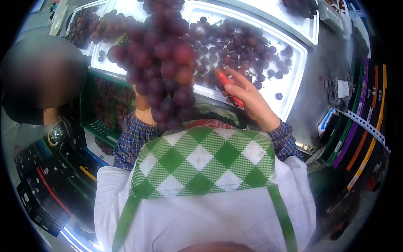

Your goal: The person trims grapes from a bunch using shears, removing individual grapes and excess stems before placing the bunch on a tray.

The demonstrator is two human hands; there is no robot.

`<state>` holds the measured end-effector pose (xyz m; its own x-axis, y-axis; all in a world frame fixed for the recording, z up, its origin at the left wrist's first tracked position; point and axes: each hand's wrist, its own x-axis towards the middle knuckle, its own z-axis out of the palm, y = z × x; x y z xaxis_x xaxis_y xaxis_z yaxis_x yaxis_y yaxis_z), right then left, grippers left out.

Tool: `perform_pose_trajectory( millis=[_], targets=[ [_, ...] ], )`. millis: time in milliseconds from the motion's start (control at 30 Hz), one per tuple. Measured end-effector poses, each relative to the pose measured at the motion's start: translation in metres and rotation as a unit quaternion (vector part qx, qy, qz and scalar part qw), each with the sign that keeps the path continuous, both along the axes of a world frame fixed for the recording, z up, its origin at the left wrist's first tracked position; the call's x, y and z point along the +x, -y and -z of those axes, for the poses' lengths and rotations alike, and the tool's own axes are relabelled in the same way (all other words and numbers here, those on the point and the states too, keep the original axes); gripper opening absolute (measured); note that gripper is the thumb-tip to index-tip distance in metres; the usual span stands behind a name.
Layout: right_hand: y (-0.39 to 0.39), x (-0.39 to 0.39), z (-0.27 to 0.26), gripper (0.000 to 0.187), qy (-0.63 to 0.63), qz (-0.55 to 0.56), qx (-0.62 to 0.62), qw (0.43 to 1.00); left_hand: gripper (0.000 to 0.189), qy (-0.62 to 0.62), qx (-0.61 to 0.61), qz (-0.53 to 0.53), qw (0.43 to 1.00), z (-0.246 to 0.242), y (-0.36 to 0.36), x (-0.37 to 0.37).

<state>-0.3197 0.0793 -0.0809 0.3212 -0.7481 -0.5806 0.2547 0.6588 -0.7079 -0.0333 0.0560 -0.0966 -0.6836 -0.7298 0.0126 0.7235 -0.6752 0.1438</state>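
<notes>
A large bunch of dark red and purple grapes [167,69] hangs close before me, high over the work surface. Behind its lower part is my left hand [144,111], mostly hidden by the grapes; how its fingers meet the bunch does not show. My right hand [248,96] holds a small tool with red handles [229,88], probably snips, just right of the bunch. The tool's tip lies against the grapes beyond it, and its blades cannot be made out. Below the right hand, a white foam tray [291,94] holds many loose grapes and small clusters [239,47].
A green plastic crate [89,116] with grape bunches stands at lower left of the tray. More white trays [302,31] with grapes lie beyond. Another person [44,72] is close on the left. Stacked dark crates with coloured edges [362,126] stand right, beside a perforated metal strip [365,126].
</notes>
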Motion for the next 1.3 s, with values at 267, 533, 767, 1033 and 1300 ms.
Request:
perform_pose_trajectory(
  millis=[267,533,767,1033,1300],
  targets=[
    [-0.002,-0.009,0.004,0.073,-0.189,-0.042,-0.144,0.970,0.049,0.029,-0.015,-0.035,0.999,-0.004,0.000,-0.002],
    [-0.011,-0.004,0.012,0.074,-0.382,-0.041,-0.284,0.879,0.049,0.201,-0.041,-0.202,0.958,-0.023,0.007,-0.027],
    [-0.003,0.021,0.020,0.065,-0.483,-0.110,-0.382,0.780,0.049,0.227,-0.087,-0.213,0.946,-0.030,0.013,-0.030],
    [0.011,0.013,0.017,0.053,-0.468,-0.156,-0.424,0.760,0.049,0.105,-0.139,-0.064,0.983,-0.024,0.010,-0.006],
    [0.068,0.017,-0.046,0.055,-0.294,0.005,-0.482,0.826,0.049,0.145,-0.178,-0.062,0.971,-0.024,0.020,-0.009]
  ],
)
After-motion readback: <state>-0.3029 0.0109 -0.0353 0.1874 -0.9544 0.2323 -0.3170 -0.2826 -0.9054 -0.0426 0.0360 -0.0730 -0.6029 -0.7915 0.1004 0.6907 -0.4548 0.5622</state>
